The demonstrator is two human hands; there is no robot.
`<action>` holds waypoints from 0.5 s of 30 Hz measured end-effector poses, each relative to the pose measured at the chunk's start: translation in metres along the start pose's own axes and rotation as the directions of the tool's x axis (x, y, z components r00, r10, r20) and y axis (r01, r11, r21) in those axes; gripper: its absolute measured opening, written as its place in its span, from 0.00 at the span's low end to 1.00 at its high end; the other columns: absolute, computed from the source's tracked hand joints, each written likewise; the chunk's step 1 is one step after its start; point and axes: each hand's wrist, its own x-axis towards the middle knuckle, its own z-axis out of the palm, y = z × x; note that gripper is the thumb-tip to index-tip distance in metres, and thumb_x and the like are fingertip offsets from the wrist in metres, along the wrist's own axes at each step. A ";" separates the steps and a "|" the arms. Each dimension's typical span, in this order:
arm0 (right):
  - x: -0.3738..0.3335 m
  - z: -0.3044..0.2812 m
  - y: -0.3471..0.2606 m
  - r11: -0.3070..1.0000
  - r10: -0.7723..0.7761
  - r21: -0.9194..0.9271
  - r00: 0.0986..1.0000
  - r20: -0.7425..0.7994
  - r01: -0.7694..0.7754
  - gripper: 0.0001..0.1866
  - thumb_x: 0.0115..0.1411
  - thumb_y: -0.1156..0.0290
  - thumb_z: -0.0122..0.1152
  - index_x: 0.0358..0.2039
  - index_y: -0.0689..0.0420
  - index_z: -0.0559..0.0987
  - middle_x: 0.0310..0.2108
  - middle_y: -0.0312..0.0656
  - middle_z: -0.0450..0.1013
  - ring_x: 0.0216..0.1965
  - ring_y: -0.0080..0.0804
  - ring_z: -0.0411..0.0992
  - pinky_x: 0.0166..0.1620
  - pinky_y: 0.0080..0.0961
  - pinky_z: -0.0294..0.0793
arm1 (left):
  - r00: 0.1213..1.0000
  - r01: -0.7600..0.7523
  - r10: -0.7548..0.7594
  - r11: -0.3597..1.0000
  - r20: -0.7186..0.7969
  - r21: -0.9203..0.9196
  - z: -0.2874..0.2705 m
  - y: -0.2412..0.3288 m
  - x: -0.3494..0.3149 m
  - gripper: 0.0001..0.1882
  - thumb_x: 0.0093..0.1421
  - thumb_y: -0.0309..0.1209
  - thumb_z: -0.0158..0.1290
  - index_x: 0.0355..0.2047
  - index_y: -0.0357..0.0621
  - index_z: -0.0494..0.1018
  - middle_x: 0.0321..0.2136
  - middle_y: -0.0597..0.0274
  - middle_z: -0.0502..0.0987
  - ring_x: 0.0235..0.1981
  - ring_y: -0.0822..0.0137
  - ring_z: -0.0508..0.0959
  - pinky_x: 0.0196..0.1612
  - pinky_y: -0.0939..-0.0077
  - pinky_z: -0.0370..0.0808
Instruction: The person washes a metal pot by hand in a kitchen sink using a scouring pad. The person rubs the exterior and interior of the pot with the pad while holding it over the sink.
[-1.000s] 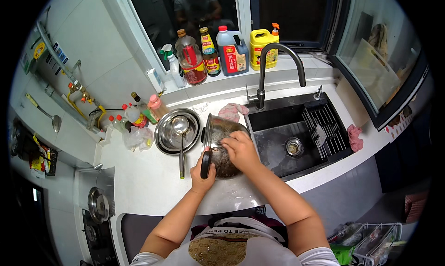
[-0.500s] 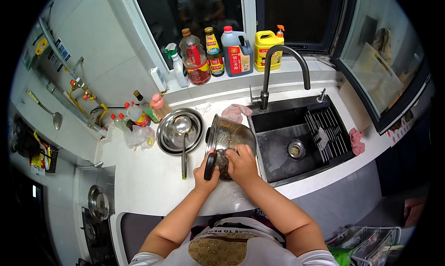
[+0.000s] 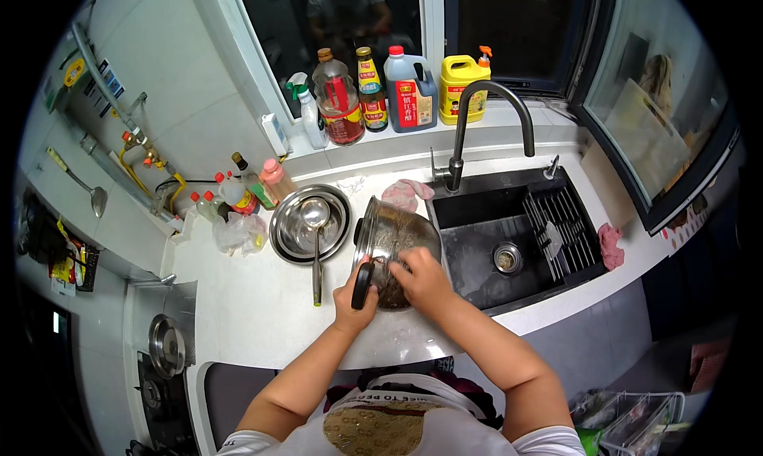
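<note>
Left hand [image 3: 354,303] grasps black handle [image 3: 362,286], apparently steadying tilted pot [image 3: 404,227] on tabletop [image 3: 246,305], left of sink [image 3: 469,253]. Right hand [image 3: 424,279]: fingers curled at pot surface; cannot tell whether grasping anything.

Labels [image 3: 373,117] (printed) mark bottles [image 3: 373,99]; lettering [image 3: 395,393] crosses the shirt [image 3: 449,430].

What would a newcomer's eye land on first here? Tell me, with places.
Probably the shiny metal pot, tilted on the white counter just left of the black sink, its black handle in the left hand and the right hand at its wall. Next, perhaps, the bright yellow jug on the windowsill behind the dark, arched faucet.
</note>
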 end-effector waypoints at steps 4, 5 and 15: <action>0.013 -0.007 0.014 0.998 -0.058 -0.011 0.998 0.028 0.059 0.14 0.47 0.74 0.56 0.37 0.59 0.77 0.40 0.46 0.69 0.42 0.44 0.68 0.42 0.34 0.73 | 0.993 0.109 -0.107 0.994 0.053 -0.030 -0.002 0.005 0.000 0.31 0.48 0.19 0.52 0.57 0.36 0.66 0.37 0.50 0.80 0.23 0.59 0.80 0.30 0.73 0.76; 0.019 -0.008 0.019 0.998 -0.057 -0.023 0.998 0.024 0.058 0.14 0.47 0.74 0.56 0.37 0.60 0.77 0.40 0.46 0.69 0.42 0.44 0.68 0.42 0.34 0.73 | 0.987 0.147 -0.145 0.989 0.071 -0.031 -0.002 0.006 0.000 0.31 0.48 0.19 0.52 0.57 0.36 0.66 0.36 0.50 0.80 0.23 0.58 0.80 0.29 0.73 0.76; 0.033 -0.016 0.038 0.921 -0.386 0.110 0.911 0.143 0.373 0.16 0.46 0.72 0.56 0.38 0.60 0.76 0.41 0.46 0.70 0.42 0.44 0.68 0.43 0.34 0.74 | 0.999 0.036 -0.036 0.998 0.009 -0.048 -0.004 0.001 -0.001 0.31 0.48 0.20 0.53 0.57 0.36 0.66 0.37 0.51 0.80 0.24 0.58 0.80 0.30 0.73 0.76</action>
